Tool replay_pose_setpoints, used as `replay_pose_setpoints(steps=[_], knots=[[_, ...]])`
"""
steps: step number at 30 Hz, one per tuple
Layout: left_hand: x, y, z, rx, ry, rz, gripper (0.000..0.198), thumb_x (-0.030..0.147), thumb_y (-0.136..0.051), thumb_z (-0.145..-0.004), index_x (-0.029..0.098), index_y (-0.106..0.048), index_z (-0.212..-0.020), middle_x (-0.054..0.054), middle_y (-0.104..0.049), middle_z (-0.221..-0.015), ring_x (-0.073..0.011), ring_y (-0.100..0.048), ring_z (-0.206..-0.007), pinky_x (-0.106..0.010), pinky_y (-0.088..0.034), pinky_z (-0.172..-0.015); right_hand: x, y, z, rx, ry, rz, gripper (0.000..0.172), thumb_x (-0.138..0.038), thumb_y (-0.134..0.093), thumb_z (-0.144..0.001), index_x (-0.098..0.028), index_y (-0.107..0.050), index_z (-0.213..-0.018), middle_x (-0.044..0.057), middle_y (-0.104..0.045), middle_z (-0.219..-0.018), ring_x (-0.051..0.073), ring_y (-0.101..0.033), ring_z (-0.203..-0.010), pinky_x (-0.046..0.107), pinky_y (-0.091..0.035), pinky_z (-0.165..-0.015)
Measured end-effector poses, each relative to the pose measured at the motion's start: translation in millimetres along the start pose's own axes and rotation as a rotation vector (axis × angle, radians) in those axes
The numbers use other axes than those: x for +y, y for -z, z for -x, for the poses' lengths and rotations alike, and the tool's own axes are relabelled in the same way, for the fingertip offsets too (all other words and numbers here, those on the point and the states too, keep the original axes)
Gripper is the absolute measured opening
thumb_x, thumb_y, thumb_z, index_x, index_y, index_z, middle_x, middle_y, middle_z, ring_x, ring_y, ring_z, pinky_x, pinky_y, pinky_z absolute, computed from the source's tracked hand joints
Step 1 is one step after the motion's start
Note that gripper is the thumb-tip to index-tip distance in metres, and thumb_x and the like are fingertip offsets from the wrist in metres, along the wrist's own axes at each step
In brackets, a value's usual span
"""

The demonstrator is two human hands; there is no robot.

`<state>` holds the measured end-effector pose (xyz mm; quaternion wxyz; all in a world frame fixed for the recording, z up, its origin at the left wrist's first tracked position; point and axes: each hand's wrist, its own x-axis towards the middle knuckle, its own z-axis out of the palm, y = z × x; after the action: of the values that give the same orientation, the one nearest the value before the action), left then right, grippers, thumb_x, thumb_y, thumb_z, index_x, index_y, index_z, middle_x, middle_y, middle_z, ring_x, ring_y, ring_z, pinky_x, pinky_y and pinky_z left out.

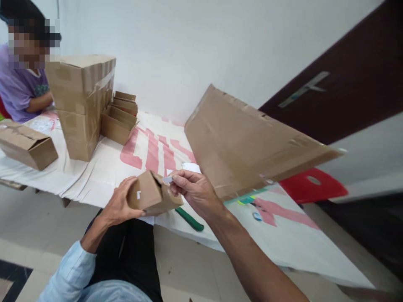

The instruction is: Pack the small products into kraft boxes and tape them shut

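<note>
A small brown cardboard box (149,195) is tilted at the table's front edge, its end flap slightly lifted. My left hand (121,203) grips it from the left, thumb below and fingers over the top. A tiny white label is stuck on the box's near face. Between the thumb and fingertips of my right hand (189,184) is a small whitish piece of paper or sticker (168,179), close to the box's open flap. A green-handled tool (190,220) lies under the box on the table edge; its far end is hidden.
Tall stacked cartons (85,100) stand left, with open boxes (118,126) behind and another carton (28,144) further left. A large cardboard sheet (245,147) leans at right, near a tape roll (257,216) and a red chair (315,186). A person in purple (19,90) sits far left.
</note>
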<state>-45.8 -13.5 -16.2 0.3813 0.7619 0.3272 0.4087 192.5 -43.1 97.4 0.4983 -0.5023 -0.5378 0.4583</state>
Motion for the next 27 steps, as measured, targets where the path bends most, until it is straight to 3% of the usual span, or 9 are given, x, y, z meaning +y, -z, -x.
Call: replay_pose_setpoints(steps=[4, 7, 11, 15, 21, 27], knots=[[-29.0, 27.2, 6.9, -0.04, 0.1, 0.081, 0.105, 0.039, -0.093, -0.067, 0.022, -0.045, -0.158, -0.018, -0.048, -0.162, -0.0422, -0.048, -0.148, -0.058, -0.044, -0.121, 12.9, 27.4, -2.5, 0.081, 0.024, -0.048, 0.043, -0.062, -0.086, -0.073, -0.021, -0.072, -0.072, 0.0, -0.062, -0.061, 0.014, -0.054, -0.059, 0.031, -0.048, -0.059], [-46.6, 45.0, 11.2, -0.068, 0.213, 0.126, 0.113, 0.049, -0.095, -0.066, 0.023, -0.041, -0.162, -0.019, -0.043, -0.167, -0.0449, -0.042, -0.153, -0.059, -0.044, -0.122, 37.0, 64.4, -6.2, 0.219, 0.08, 0.04, 0.042, -0.061, -0.085, -0.074, -0.021, -0.072, -0.071, 0.0, -0.064, -0.062, 0.014, -0.055, -0.059, 0.031, -0.05, -0.061], [-55.2, 58.0, 12.9, -0.115, 0.301, 0.159, 0.123, 0.06, -0.094, -0.065, 0.024, -0.034, -0.166, -0.022, -0.039, -0.17, -0.0466, -0.039, -0.155, -0.057, -0.045, -0.12, 89.7, 123.7, -12.0, 0.433, 0.061, 0.187, 0.041, -0.06, -0.079, -0.075, -0.021, -0.068, -0.07, 0.0, -0.063, -0.06, 0.015, -0.055, -0.058, 0.031, -0.05, -0.06], [-60.8, 61.3, 12.5, -0.112, 0.409, 0.144, 0.126, 0.06, -0.096, -0.062, 0.021, -0.036, -0.165, -0.022, -0.047, -0.164, -0.045, -0.042, -0.154, -0.051, -0.045, -0.122, 146.8, 166.6, -16.6, 0.575, -0.01, 0.271, 0.044, -0.064, -0.073, -0.074, -0.021, -0.065, -0.07, 0.0, -0.059, -0.057, 0.015, -0.053, -0.054, 0.032, -0.047, -0.055], [-74.8, 58.1, 15.8, 0.022, 0.528, 0.013, 0.124, 0.062, -0.098, -0.048, 0.017, -0.051, -0.154, -0.018, -0.068, -0.139, -0.0454, -0.057, -0.14, -0.048, -0.053, -0.113, 207.4, 180.0, -35.4, 0.568, -0.032, 0.313, 0.042, -0.063, -0.069, -0.076, -0.022, -0.065, -0.07, 0.002, -0.062, -0.061, 0.018, -0.055, -0.055, 0.033, -0.047, -0.056], [-80.5, 60.1, 20.4, 0.075, 0.565, -0.167, 0.118, 0.055, -0.096, -0.044, 0.02, -0.056, -0.149, -0.012, -0.076, -0.12, -0.0393, -0.072, -0.117, -0.04, -0.065, -0.092, 237.8, 188.2, -65.3, 0.536, 0.018, 0.426, 0.03, -0.05, -0.064, -0.082, -0.022, -0.066, -0.074, 0.002, -0.067, -0.07, 0.018, -0.058, -0.066, 0.032, -0.048, -0.067]])
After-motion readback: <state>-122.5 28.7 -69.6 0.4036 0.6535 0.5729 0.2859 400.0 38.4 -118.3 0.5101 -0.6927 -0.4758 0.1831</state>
